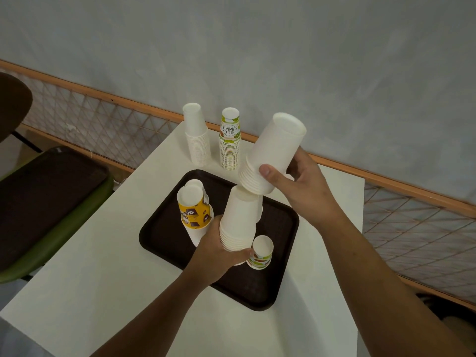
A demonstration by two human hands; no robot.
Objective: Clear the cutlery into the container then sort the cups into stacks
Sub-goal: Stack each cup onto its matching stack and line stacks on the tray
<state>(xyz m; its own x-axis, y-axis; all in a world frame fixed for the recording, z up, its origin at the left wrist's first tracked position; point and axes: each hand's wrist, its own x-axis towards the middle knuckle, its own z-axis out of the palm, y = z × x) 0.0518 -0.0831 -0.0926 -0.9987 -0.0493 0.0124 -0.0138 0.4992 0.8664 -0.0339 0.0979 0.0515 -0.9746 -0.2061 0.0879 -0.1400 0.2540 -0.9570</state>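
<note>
My left hand [219,251] grips the rims of an upside-down stack of plain white cups [238,220] above the dark brown tray [280,220]. My right hand [296,184] holds a second white cup stack [273,153], tilted, its open end touching the top of the left stack. On the tray stand a yellow patterned cup stack [192,211] at the left and a small fruit-print cup [261,252] beside my left thumb. At the table's far edge stand a white cup stack [197,136] and a "Hello Summer" printed stack [230,139]. No cutlery shows.
The white table [103,266] stands against a grey wall with an orange-framed mesh rail [103,119]. To the left, a second dark tray [46,197] lies on a green chair seat. A dark chair back is at the far left edge.
</note>
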